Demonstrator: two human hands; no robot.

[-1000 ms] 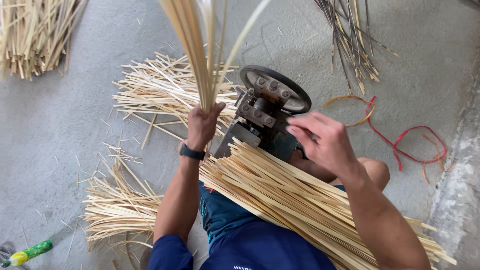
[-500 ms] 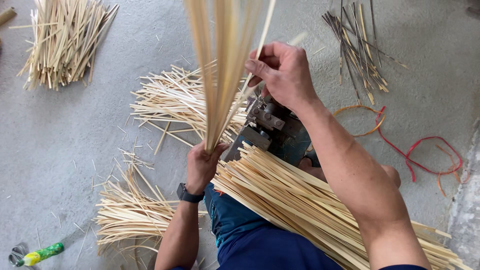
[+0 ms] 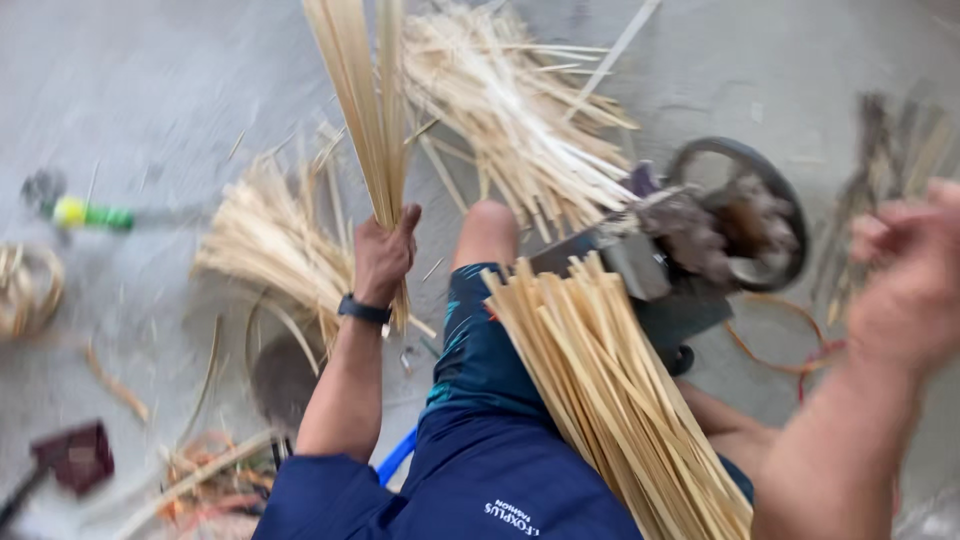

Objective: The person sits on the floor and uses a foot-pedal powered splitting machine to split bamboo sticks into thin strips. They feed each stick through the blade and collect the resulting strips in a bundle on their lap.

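My left hand [image 3: 385, 255], with a dark watch on its wrist, is shut on a bundle of pale bamboo strips [image 3: 362, 110] that stands upright and runs past the top edge. A second thick bundle of strips [image 3: 610, 390] lies slanting across my lap, over the blue shorts. My right hand [image 3: 905, 290] is at the right edge, blurred by motion, apart from both bundles. Nothing shows in it, but its fingers are too smeared to read. A small grey machine with a dark hand wheel [image 3: 735, 215] stands just past the lap bundle's upper end.
Loose piles of strips lie on the concrete floor ahead [image 3: 510, 130] and to the left [image 3: 265, 240]. Darker strips [image 3: 890, 170] lie at the right, and a red cord [image 3: 790, 350] near the machine. A green and yellow object [image 3: 85, 213] and a dark red tool [image 3: 75, 455] lie at the left.
My right hand has let go of the upright bundle's strips and swung away to the right. My left hand still grips the bundle. The view has turned, and the machine now sits at the right.
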